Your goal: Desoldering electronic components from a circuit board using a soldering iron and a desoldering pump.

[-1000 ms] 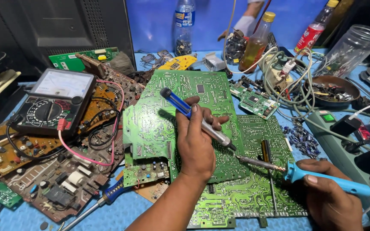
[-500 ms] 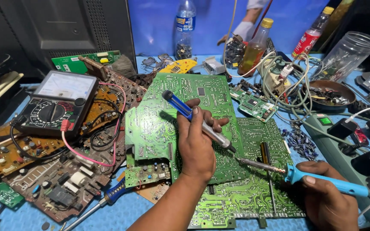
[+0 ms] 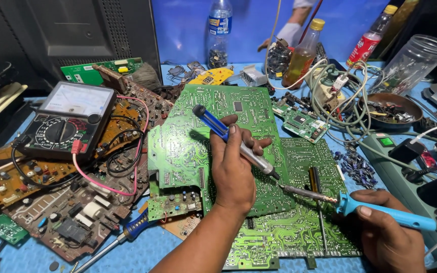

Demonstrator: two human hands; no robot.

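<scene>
Left hand (image 3: 233,172) closed around a blue-and-silver desoldering pump (image 3: 236,143), thumb on its shaft, nozzle angled down to the right onto a large green circuit board (image 3: 188,146) at the centre of the blue table (image 3: 142,253). Right hand (image 3: 388,237), near right, gripped around the blue handle of a soldering iron (image 3: 365,208), metal tip pointing left and almost meeting the pump nozzle over the board. Second green board (image 3: 299,232) lying nearer, partly beneath the first. Analog multimeter (image 3: 67,121) at left atop brown boards, red lead curling beside it. Blue-handled screwdriver (image 3: 127,233) near left. Bottles, jar and tangled cables at far right.
</scene>
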